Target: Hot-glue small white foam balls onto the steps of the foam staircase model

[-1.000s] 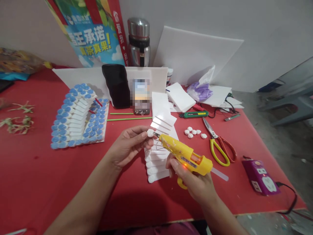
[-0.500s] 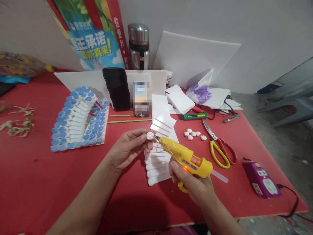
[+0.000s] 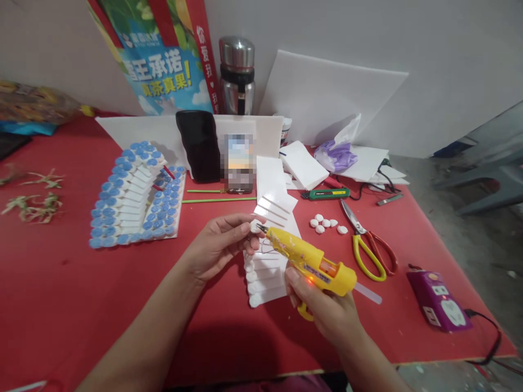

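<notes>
Between thumb and fingers, my left hand point(image 3: 220, 242) pinches a small round white piece point(image 3: 255, 226). My right hand point(image 3: 322, 307) is wrapped around the handle of a yellow hot glue gun point(image 3: 312, 261), whose red light glows. The gun's metal nozzle points left and meets, or nearly meets, the white piece. Below the hands lies a white stepped panel point(image 3: 267, 288) with round white pieces along its left edge; its middle is partly hidden. Several loose white pieces point(image 3: 322, 223) rest to the right of the nozzle.
On the left stands a white curved stair model point(image 3: 134, 198) covered in blue discs. To the right lie scissors point(image 3: 368, 245), a green utility knife point(image 3: 327, 194) and a purple power box point(image 3: 439, 302) with a cable. A black phone point(image 3: 199, 147) and steel thermos point(image 3: 237, 76) stand behind.
The nozzle has shifted across the face of the white piece, which my left hand has tilted slightly. The whole view has moved a little, so the table things appear slightly to the right.
</notes>
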The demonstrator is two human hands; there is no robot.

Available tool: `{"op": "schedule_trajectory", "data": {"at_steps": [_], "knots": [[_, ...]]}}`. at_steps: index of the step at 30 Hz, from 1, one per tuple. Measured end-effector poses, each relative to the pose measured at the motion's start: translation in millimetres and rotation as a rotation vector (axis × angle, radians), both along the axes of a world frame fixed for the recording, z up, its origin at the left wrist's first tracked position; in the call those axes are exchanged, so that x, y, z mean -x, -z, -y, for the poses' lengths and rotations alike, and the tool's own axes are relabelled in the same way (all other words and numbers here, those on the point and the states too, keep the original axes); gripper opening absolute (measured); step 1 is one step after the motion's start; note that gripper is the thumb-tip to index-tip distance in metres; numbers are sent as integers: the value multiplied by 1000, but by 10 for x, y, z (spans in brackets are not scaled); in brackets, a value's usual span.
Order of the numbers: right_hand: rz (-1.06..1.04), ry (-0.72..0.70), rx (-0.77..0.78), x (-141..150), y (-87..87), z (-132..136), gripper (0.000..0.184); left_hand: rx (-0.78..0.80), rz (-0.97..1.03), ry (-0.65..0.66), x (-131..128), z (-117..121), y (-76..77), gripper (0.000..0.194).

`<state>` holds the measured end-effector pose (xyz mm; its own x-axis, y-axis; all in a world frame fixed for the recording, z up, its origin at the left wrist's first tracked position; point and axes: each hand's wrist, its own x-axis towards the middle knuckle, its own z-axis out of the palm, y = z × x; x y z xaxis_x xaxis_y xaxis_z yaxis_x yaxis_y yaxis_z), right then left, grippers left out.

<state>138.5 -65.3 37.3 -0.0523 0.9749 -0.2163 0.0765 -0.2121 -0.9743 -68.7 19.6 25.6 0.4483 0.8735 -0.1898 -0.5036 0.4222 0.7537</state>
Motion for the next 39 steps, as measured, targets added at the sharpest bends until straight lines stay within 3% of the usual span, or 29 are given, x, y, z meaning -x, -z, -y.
{"op": "schedule_trajectory", "data": {"at_steps": [11, 30, 35, 39], "knots": [[36, 28, -29, -28, 43, 21, 48, 7, 15, -14, 17, 14, 25, 20], [12, -12, -28, 7, 0, 16, 45, 78, -3, -223, -42, -27, -7, 29], [-15, 31, 43, -81, -35, 34, 42, -93, -288, -362, 10, -23, -24, 28], [-126, 68, -19, -219, -65, -44, 35, -399, -686, -398, 58, -1, -11, 21]]}}
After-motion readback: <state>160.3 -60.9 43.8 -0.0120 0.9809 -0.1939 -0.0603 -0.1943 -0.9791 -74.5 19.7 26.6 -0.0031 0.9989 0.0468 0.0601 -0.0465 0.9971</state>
